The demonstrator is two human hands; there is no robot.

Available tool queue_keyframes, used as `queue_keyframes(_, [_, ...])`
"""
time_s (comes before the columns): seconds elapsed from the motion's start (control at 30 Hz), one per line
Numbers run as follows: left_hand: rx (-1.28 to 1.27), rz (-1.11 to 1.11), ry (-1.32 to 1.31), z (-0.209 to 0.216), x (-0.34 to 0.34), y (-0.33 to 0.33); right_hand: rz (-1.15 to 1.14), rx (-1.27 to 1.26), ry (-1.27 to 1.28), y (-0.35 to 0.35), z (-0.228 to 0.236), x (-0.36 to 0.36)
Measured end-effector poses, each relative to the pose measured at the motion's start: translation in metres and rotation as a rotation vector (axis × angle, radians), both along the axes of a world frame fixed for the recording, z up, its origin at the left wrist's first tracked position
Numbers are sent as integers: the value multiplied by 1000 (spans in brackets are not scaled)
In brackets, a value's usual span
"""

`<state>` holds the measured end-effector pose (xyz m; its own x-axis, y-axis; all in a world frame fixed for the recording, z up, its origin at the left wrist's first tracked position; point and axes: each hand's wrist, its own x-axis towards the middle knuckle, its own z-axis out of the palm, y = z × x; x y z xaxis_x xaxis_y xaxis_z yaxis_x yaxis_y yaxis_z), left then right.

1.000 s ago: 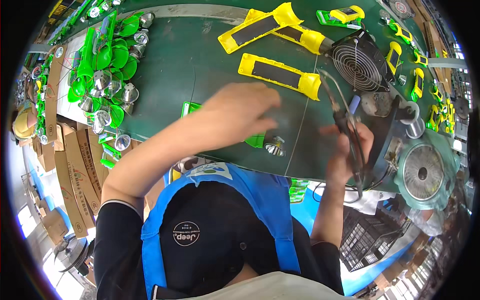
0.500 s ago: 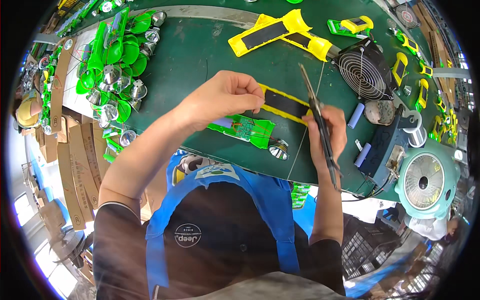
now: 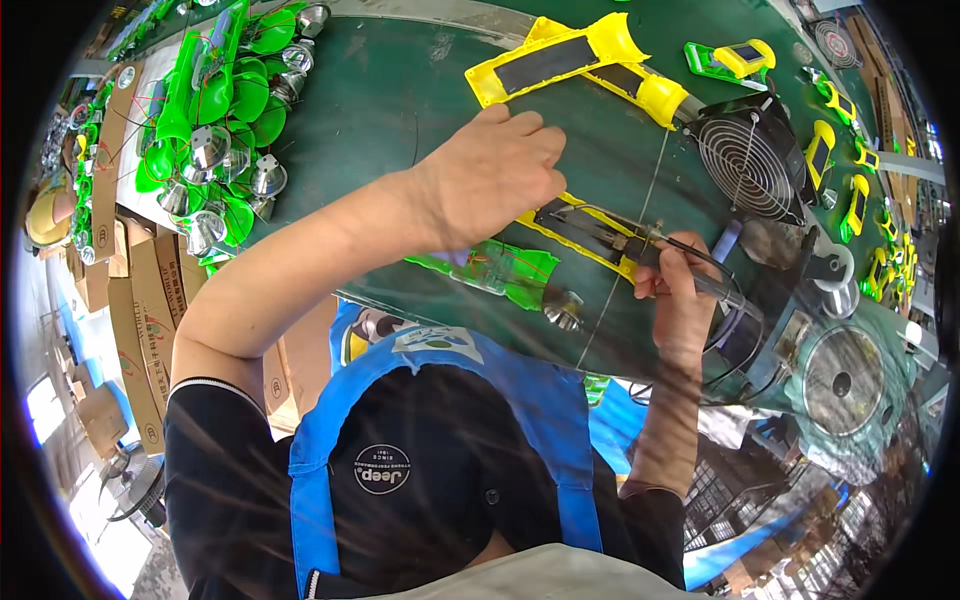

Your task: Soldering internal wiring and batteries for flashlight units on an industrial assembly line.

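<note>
My left hand [image 3: 495,175] is curled closed above the near end of a yellow plastic casing [image 3: 570,243] with a dark panel. Whatever its fingers hold is hidden beneath the knuckles. With my right hand [image 3: 682,290] I grip a soldering iron [image 3: 715,288], its front end pointing left over the casing and its black cable looping back to the right. Just below my left wrist lies an open green lamp housing [image 3: 525,270] with a circuit board and thin red wires, a silver reflector [image 3: 563,309] at its right end.
Green housings with reflectors [image 3: 210,145] pile up at the left. More yellow casings [image 3: 550,65] lie at the back, near a black fan [image 3: 750,155]. A wire spool [image 3: 832,280] and a pale green fan [image 3: 843,380] stand at the right.
My left hand has moved slightly right and up and turned its back to view. The soldering iron has swung from near upright to pointing left across the yellow casing.
</note>
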<state>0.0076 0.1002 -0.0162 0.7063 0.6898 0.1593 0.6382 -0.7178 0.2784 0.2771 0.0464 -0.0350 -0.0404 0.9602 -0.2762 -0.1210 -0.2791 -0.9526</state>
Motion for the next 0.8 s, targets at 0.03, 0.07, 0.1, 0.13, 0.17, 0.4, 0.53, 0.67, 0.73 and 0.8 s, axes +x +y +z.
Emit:
queue_keyframes(0.03, [-8, -21, 26, 0, 0, 0, 23, -14, -37, 1, 2, -1])
queue_keyframes(0.07, [-14, -24, 23, 0, 1, 2, 38, -30, -77, 2, 4, -1])
queue_keyframes(0.1, [-26, -49, 45, 2, 2, 4, 35, -36, -79, 2, 4, -1])
queue_keyframes(0.13, [-38, -76, 66, 3, 2, 6, 38, -29, -103, 2, 5, -2])
queue_keyframes(0.17, [-42, -73, 65, 4, 2, 6, 48, -18, -124, 3, 5, -3])
queue_keyframes(0.4, [-72, -110, 101, 7, 2, 7, 69, -33, -105, 4, 9, -6])
queue_keyframes(0.53, [-62, -123, 106, 5, 3, 8, 83, -17, -150, 4, 11, -7])
queue_keyframes(0.67, [-53, -131, 143, 9, 3, 8, 87, -16, -131, 2, 12, -8])
queue_keyframes(0.73, [-55, -125, 122, 8, 2, 7, 85, -5, -130, 1, 13, -10])
queue_keyframes(0.8, [-56, -123, 100, 5, 2, 7, 123, 42, -136, 1, 11, -5])
